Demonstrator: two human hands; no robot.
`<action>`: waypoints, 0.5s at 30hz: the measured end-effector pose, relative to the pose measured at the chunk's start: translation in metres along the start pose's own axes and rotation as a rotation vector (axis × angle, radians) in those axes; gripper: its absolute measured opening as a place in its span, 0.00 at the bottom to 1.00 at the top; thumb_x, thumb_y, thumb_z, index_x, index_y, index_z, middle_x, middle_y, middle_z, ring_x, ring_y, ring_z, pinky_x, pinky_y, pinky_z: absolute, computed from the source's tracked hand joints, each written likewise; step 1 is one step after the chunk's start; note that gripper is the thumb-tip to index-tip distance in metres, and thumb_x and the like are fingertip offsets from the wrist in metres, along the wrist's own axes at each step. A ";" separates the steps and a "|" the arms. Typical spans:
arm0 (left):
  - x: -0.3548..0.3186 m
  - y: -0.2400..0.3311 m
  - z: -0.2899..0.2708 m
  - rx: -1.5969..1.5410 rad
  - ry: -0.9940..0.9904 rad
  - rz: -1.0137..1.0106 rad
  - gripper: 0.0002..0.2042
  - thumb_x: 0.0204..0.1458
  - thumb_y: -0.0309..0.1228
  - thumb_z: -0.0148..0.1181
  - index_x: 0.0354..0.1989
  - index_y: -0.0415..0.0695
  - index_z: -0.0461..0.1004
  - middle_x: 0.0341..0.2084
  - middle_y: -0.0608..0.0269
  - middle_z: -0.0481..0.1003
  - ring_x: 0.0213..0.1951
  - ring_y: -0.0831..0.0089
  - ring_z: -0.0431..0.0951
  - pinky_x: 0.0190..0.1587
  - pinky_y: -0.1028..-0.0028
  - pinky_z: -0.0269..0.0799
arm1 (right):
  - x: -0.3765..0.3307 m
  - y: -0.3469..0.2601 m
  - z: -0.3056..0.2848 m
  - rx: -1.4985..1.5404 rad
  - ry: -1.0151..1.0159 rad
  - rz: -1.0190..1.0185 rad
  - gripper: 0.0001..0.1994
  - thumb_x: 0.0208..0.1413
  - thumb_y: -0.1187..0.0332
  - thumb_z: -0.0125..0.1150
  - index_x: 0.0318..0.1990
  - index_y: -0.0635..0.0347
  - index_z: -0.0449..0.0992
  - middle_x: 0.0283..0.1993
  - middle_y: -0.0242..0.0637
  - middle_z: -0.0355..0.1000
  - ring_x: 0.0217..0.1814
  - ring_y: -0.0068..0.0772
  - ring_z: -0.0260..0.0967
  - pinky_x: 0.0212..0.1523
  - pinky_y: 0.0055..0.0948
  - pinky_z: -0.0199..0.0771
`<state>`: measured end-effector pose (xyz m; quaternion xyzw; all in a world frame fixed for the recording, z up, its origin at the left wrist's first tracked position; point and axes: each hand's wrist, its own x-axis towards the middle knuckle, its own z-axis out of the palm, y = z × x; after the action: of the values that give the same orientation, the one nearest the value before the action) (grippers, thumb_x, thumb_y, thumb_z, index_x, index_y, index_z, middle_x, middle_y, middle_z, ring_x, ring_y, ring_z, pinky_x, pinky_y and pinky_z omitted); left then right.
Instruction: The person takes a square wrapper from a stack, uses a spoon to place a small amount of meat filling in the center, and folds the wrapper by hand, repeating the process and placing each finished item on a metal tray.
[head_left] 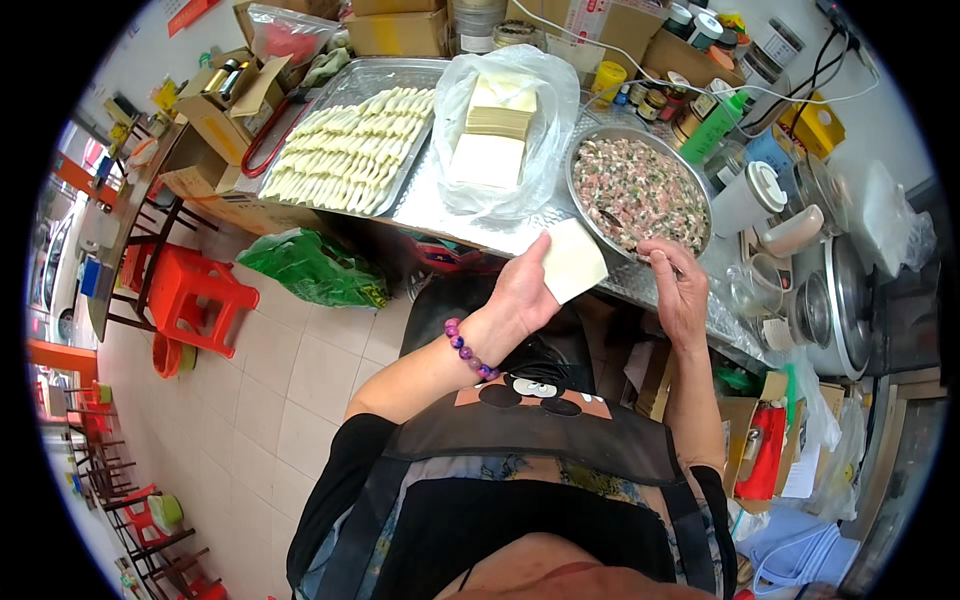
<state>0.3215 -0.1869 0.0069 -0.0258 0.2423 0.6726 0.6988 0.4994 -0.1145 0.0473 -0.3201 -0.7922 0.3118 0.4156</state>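
My left hand (522, 288) holds a pale yellow square wonton wrapper (577, 262) by its left edge, thumb on top, in front of the table. At the near rim of a round metal bowl (570, 178), the fingers of my right hand (682, 292) are pinched on the handle of a spoon (607, 217), whose head rests in the minced meat filling (640, 175) with green bits. Left of the bowl, a stack of square wrappers (487, 160) lies on an open clear plastic bag (458, 95). Rows of folded wontons (350, 150) cover a metal tray (408, 178) farther left.
Jars (652, 104), a green bottle (712, 128) and a white canister (750, 195) crowd the table's right side. Cardboard boxes (400, 32) stand behind. A green plastic bag (310, 265) and red stools (195, 290) are on the floor to the left.
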 end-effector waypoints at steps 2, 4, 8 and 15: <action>0.001 0.000 0.003 -0.019 0.038 0.052 0.22 0.64 0.39 0.31 0.58 0.35 0.56 0.54 0.51 0.65 0.55 0.58 0.68 0.57 0.58 0.65 | -0.003 0.008 -0.001 0.081 -0.014 0.043 0.08 0.57 0.73 0.52 0.36 0.66 0.76 0.35 0.39 0.74 0.40 0.29 0.69 0.44 0.26 0.66; 0.005 -0.001 0.003 -0.038 0.012 0.047 0.22 0.64 0.39 0.31 0.59 0.35 0.55 0.55 0.51 0.64 0.55 0.58 0.67 0.58 0.58 0.64 | -0.006 0.015 -0.002 0.141 -0.018 0.056 0.08 0.57 0.73 0.52 0.36 0.66 0.76 0.35 0.38 0.74 0.40 0.28 0.69 0.44 0.26 0.67; 0.004 -0.002 0.008 -0.050 -0.021 0.003 0.22 0.64 0.39 0.31 0.59 0.35 0.55 0.55 0.50 0.64 0.56 0.58 0.67 0.58 0.58 0.64 | -0.009 0.020 -0.009 0.257 -0.041 0.108 0.08 0.58 0.73 0.51 0.37 0.67 0.76 0.35 0.38 0.74 0.40 0.28 0.69 0.44 0.25 0.67; 0.001 -0.007 0.013 -0.038 -0.035 -0.064 0.22 0.64 0.39 0.31 0.58 0.35 0.56 0.54 0.50 0.64 0.55 0.57 0.67 0.58 0.57 0.64 | -0.006 0.016 -0.013 0.296 0.058 0.118 0.07 0.57 0.74 0.51 0.37 0.66 0.76 0.37 0.38 0.74 0.41 0.30 0.70 0.46 0.27 0.67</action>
<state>0.3323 -0.1821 0.0164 -0.0351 0.2161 0.6547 0.7235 0.5172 -0.1068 0.0381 -0.3102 -0.7051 0.4397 0.4618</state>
